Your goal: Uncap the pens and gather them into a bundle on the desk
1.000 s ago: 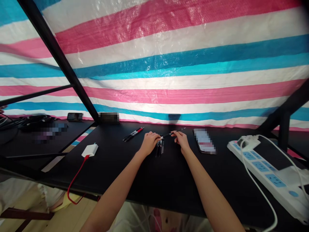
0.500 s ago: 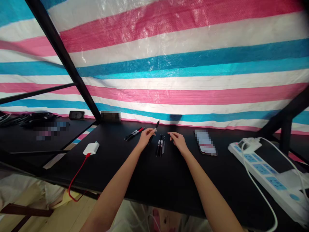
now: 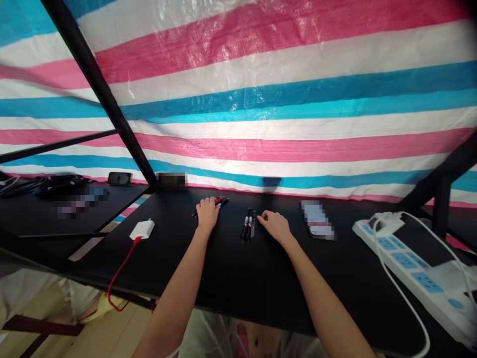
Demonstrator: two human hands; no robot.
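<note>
My left hand (image 3: 207, 215) is over the left group of pens, its fingers closed round a dark pen (image 3: 225, 201) whose end sticks out to the right. A red-ended pen (image 3: 219, 200) lies beside it, mostly covered by the hand. More of this group is hidden under my fingers. In the middle of the black table (image 3: 238, 278), several black pens (image 3: 248, 224) lie side by side, pointing away from me. Just right of them rests my right hand (image 3: 275, 224), fingers curled in and nothing visible in them.
A phone (image 3: 317, 220) lies to the right, with a white power strip (image 3: 410, 268) and cables beyond it. On the left is a white charger (image 3: 142, 229) with a red cable. Black metal bars (image 3: 100, 94) and a striped sheet (image 3: 283, 149) border the table.
My left hand has carried the pen leftwards from beside the middle pens and lowered it onto the left group. My right hand's fingers have curled in, nearly in place.
</note>
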